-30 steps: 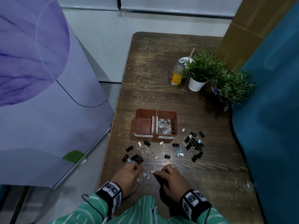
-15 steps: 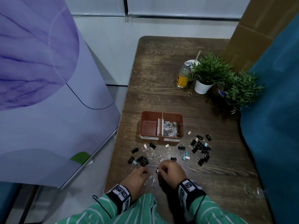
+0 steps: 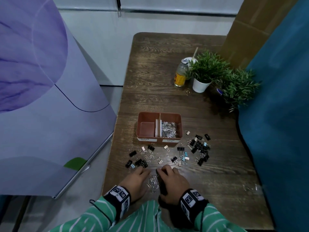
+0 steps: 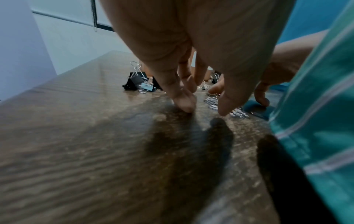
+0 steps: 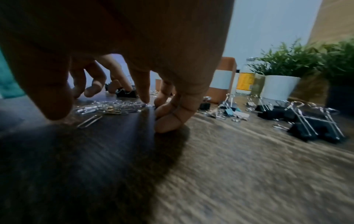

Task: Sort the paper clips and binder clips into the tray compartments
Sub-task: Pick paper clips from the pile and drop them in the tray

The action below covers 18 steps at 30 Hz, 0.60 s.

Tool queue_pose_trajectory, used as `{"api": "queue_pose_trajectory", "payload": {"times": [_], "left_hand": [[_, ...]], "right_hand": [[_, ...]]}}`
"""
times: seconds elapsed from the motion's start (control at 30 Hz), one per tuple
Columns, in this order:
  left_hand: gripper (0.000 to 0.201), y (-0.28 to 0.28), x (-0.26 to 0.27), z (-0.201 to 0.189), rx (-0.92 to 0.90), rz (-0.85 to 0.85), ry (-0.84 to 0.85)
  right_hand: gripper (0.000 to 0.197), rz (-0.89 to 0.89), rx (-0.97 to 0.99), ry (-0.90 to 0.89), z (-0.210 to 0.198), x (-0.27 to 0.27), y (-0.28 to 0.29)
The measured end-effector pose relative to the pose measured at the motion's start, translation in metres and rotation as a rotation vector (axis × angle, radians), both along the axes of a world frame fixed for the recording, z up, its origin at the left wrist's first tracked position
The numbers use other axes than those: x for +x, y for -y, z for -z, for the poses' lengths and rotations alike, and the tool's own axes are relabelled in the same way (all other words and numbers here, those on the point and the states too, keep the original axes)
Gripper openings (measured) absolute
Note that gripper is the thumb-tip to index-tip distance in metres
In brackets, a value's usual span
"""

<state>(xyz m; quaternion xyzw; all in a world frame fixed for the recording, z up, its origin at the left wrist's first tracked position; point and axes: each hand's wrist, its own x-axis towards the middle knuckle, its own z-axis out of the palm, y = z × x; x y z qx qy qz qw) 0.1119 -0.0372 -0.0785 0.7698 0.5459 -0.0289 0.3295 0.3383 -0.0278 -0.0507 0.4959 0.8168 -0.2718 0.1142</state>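
Head view: the left hand [image 3: 136, 180] and right hand [image 3: 173, 180] flank a pile of paper clips [image 3: 153, 181] on the table [image 3: 217, 173], fingers loosely bent with tips down, gripping nothing. More paper clips fill the tray [image 3: 179, 118]'s right compartment; binder clips [image 3: 199, 147] lie scattered before it.

Dark wood-grain table [image 3: 167, 64]. Brown two-compartment tray [image 3: 181, 121] sits mid-table, labels on the near wall; right compartment holds paper clips, left looks bare. Binder clips [image 3: 199, 148], mostly black and a few light blue or white, scattered near side of the tray, thickest cluster to its right. Small pile of loose paper clips [image 3: 153, 181] at the near edge. Far right: bottle [image 3: 181, 73] with yellow label, two potted plants [image 3: 207, 69] beside it, small ring [image 3: 188, 92] just in front. Clear plastic scrap [image 3: 251, 188] near the right edge.
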Motion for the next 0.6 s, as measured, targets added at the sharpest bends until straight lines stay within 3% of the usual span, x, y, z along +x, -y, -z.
{"api": "queue_pose_trajectory", "payload": {"times": [0.1, 0.2, 0.3, 0.43, 0.6], "left_hand": [[0.079, 0.001, 0.002, -0.004, -0.01, 0.0, -0.049], [0.079, -0.005, 0.013, -0.002, -0.032, 0.02, -0.081], [0.061, -0.012, 0.023, 0.004, -0.037, 0.047, -0.068], [0.047, -0.016, 0.026, 0.003, -0.058, 0.02, -0.017], [0.058, -0.012, 0.013, 0.008, -0.008, 0.021, -0.021]], "right_hand": [[0.091, -0.022, -0.009, 0.035, 0.006, -0.006, 0.003], [0.052, 0.065, 0.001, -0.069, 0.017, -0.009, 0.004], [0.022, 0.2, 0.04, -0.196, 0.017, -0.018, 0.006], [0.03, 0.328, 0.032, -0.353, 0.011, -0.025, 0.003], [0.026, 0.519, 0.07, -0.482, 0.01, -0.002, 0.005]]}}
